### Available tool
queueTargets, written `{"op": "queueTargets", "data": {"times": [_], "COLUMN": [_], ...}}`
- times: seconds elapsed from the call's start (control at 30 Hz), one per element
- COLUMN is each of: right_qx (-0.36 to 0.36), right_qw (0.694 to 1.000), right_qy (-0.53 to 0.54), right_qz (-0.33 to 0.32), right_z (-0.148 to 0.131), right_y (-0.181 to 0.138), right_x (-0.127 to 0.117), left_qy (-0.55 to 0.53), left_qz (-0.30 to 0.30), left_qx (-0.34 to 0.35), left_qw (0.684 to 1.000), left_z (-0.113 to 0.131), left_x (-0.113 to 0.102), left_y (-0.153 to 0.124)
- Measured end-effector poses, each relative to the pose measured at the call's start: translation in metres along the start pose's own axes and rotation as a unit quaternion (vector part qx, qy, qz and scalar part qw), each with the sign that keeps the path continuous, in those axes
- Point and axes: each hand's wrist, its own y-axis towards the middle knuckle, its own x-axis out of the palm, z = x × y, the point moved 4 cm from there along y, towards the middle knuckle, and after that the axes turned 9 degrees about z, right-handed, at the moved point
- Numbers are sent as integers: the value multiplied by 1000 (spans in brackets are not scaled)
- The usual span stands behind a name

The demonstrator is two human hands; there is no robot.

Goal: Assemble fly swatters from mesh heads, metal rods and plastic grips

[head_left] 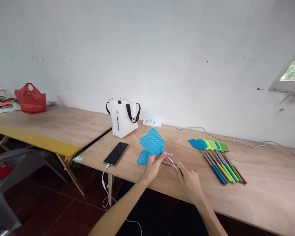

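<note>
A blue fly swatter [152, 141] is held up above the table, its meshed head tilted to the upper left. My left hand [154, 164] pinches it just below the head, where the metal rod begins. Farther down, my right hand [187, 178] is closed round the handle end, which the fingers mostly hide. Beneath lies a second blue fly swatter [143, 157] on the wooden table, partly covered by my hands and the held one. To the right, several fly swatters [212, 154] in blue, yellow-green, green and red lie side by side, heads toward the wall.
A phone [116, 153] with a white charging cable lies at the table's left. Behind it stand a white bag [123, 121] with black handles and a power strip [151, 123]. A cable runs along the wall. A red plastic bag [31, 100] rests on the neighbouring table.
</note>
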Motion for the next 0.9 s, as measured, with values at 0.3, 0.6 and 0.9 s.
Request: {"op": "queueTargets", "data": {"times": [0.3,0.6,0.9], "right_qx": [-20,27,120], "right_qw": [998,999,993], "right_qy": [-35,24,7], "right_qz": [-58,-8,-4], "right_z": [36,128,157], "right_y": [5,3,-1], "right_x": [-9,-36,-44], "left_qy": [-47,-59,-63], "left_qz": [172,255,148], "left_qx": [77,104,1], "left_qw": [981,960,987], "left_z": [46,68,63], "left_x": [-61,-110,-115], "left_y": [33,44,50]}}
